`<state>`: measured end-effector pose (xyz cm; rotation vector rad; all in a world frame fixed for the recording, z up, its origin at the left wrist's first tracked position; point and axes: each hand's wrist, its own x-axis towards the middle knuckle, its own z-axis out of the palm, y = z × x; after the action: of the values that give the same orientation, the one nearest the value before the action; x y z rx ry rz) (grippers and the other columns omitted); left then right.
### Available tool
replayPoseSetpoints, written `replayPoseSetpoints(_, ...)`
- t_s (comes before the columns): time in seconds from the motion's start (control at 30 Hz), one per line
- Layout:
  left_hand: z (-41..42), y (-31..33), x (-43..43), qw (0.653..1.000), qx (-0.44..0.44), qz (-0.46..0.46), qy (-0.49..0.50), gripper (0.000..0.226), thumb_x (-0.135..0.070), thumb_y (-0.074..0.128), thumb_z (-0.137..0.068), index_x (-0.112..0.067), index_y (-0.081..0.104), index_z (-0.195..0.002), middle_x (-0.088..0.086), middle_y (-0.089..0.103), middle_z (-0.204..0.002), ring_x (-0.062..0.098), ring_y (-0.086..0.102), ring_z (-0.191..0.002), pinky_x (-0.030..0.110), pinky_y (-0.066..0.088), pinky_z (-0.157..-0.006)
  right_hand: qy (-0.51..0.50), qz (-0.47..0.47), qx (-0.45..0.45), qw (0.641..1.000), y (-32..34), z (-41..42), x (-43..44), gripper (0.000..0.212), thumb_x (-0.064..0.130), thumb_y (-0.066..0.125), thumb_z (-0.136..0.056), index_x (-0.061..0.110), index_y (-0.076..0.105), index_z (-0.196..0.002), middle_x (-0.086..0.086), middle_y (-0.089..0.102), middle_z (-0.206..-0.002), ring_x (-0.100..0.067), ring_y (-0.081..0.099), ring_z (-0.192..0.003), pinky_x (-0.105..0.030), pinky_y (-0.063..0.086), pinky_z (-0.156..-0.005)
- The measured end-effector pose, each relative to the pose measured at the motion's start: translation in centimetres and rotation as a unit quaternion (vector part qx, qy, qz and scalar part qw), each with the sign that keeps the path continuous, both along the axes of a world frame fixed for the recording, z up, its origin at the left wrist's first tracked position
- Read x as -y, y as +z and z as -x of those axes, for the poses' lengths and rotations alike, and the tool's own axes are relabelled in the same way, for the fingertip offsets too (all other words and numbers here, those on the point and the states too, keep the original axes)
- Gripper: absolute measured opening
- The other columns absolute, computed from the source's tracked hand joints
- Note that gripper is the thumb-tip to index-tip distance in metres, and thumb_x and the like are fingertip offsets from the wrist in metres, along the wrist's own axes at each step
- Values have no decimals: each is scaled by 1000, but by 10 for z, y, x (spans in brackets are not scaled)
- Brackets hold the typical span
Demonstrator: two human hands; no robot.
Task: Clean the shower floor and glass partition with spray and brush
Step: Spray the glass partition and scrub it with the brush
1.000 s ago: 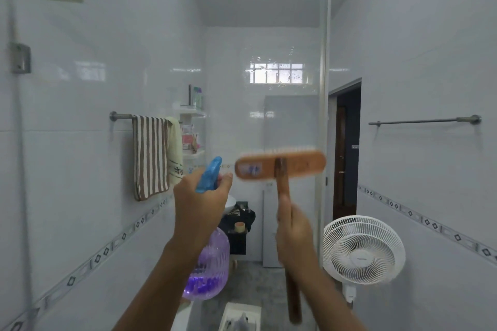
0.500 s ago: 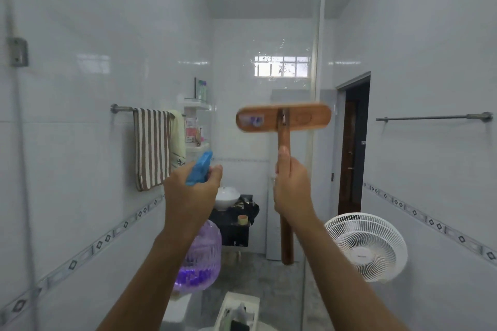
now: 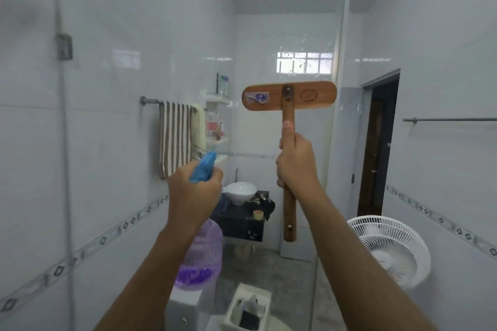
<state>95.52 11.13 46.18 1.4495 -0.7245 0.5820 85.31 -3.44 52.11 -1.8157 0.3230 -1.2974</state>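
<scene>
- The right hand [image 3: 297, 161] gripped the brush [image 3: 289, 95] partway up its handle, fingers wrapped round the wood and thumb laid along the shaft. The head stood high at the glass partition [image 3: 309, 21]; whether the bristles touched the pane could not be told.
- The left hand [image 3: 193, 196] held the spray bottle [image 3: 200, 258] by the neck, fingers curled round it under the blue trigger head [image 3: 204, 166].
- A one-handed hold on a long handle could have let the head twist, knocking its hard wooden edge against the glass.
- Wet spray could have made handle or bottle slip.
- The brush was varnished wood, its head a flat oblong with rounded ends and a torn sticker.
- The bottle was translucent purple plastic, round-bellied and ribbed, liquid low inside.
- The glass was clear and droplet-speckled.
</scene>
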Motion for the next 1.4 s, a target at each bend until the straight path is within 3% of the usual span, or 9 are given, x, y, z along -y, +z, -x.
replayPoseSetpoints(0.13,-13,1,-13,999,18,30,10,13,-19,72,-92,-14,63,-84,11,67,-71,19,64,-59,32,57,-54,-18,8,26,999,-61,-3,-12,43,50,33,-102,21,50,-75,9,48,-52,-1,46,-46,-20,38,-47)
replayPoseSetpoints(0.27,-35,17,-30,999,21,39,12,16,-19,72,-91,-8,66,-81,8,66,-67,19,63,-56,27,54,-50,-4,-23,-63,998,-126,-16,-32,46,57,32,-95,21,60,-85,10,61,-63,-3,57,-60,-13,43,-52)
replayPoseSetpoints(0.33,-47,25,-39,999,32,35,17,20,-20,73,-91,-5,66,-80,11,63,-65,22,61,-55,32,53,-51,-7,-2,-77,997,-106,-33,-37,45,60,32,-96,26,60,-85,8,60,-69,-6,57,-65,-18,44,-58)
replayPoseSetpoints(0.43,-63,34,-53,999,44,21,9,21,-21,73,-91,-5,65,-81,14,61,-66,29,62,-58,36,56,-53,-19,34,-46,998,-31,-52,-50,49,56,32,-102,21,52,-73,6,49,-61,-9,48,-53,-24,40,-51)
replayPoseSetpoints(0.53,-71,40,-64,997,65,46,9,21,-19,74,-90,-10,62,-75,3,54,-58,14,55,-50,15,47,-47,-4,19,-20,1000,38,-61,-57,53,60,30,-101,17,46,-74,1,41,-57,-13,41,-46,-25,41,-42)
replayPoseSetpoints(0.6,-76,43,-71,994,86,62,3,22,-19,75,-89,-11,61,-73,-2,51,-56,8,53,-50,9,42,-47,3,-4,-23,1000,58,-64,-58,53,61,30,-100,17,45,-75,0,39,-56,-12,38,-43,-22,39,-39)
replayPoseSetpoints(0.73,-93,42,-80,995,99,21,-22,30,-35,78,-85,-11,63,-76,0,55,-59,8,52,-53,10,43,-50,9,-22,-18,1000,58,-73,-69,54,61,30,-100,16,43,-75,0,38,-54,-12,36,-39,-22,38,-39)
replayPoseSetpoints(1.07,-105,54,-88,993,98,5,-63,33,-37,81,-81,-11,62,-73,-5,53,-57,4,52,-50,10,42,-49,25,-48,-3,999,63,-91,-91,52,60,31,-101,16,42,-74,0,36,-51,-13,35,-40,-23,38,-39)
replayPoseSetpoints(1.4,-107,51,-92,993,93,-5,-75,30,-44,80,-80,-23,61,-69,1,58,-57,12,52,-48,15,44,-49,34,-47,-4,998,63,-102,-97,52,59,30,-101,15,42,-77,-1,37,-54,-11,35,-40,-21,38,-38)
